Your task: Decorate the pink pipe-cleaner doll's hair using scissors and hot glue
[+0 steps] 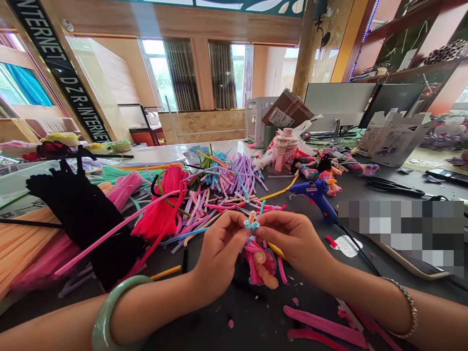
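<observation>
My left hand and my right hand meet above the dark table, both pinched on a small pipe-cleaner figure. The figure is pink with a peach body, and a light blue twist sits at its top between my fingertips. A green bangle is on my left wrist and a silver bracelet on my right.
Heaps of coloured pipe cleaners and a black bundle lie to the left. A blue glue gun stands right of centre. Scissors, a pink bottle, small finished figures and monitors stand behind. Pink scraps lie near me.
</observation>
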`<state>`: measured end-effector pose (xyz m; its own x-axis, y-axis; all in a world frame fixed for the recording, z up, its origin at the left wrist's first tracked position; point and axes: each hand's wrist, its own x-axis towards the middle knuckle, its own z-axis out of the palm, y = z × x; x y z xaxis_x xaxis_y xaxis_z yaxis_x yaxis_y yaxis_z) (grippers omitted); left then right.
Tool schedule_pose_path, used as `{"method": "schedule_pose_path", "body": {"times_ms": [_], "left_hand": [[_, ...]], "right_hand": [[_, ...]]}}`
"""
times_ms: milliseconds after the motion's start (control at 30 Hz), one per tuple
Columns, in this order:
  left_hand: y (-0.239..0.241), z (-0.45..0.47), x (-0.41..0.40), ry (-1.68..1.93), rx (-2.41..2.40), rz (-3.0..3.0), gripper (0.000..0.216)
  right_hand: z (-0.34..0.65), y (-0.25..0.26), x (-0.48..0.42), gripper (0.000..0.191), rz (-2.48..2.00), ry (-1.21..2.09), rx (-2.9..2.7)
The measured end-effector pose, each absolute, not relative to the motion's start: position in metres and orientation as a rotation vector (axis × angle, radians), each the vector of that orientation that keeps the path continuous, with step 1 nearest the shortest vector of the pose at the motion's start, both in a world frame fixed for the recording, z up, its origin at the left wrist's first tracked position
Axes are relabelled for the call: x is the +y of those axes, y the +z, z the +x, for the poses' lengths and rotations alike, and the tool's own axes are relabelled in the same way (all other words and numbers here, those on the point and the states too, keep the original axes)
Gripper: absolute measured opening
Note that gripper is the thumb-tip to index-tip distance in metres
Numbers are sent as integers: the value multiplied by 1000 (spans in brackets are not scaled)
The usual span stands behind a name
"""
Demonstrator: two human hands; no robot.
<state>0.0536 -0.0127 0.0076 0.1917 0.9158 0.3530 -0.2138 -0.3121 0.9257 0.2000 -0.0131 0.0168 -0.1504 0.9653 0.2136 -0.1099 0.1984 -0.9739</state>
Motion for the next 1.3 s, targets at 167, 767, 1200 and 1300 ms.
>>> {"method": "schedule_pose_path", "body": {"times_ms": [167, 767, 1200, 1300], "left_hand": [[7, 55, -13, 1358, 715, 1470, 10], [8, 54, -14, 1323, 718, 1568, 4], [8, 54, -14, 1282, 749, 1606, 7], [9, 53, -14, 1272, 750, 1632, 9]], "right_hand": [[201, 17, -15, 21, -902, 1163, -1319], [214, 24, -17, 12, -983, 902, -1546], [219, 23, -15, 8, -952, 883, -1678], [221, 21, -14, 8, -936, 871, -1732]]}}
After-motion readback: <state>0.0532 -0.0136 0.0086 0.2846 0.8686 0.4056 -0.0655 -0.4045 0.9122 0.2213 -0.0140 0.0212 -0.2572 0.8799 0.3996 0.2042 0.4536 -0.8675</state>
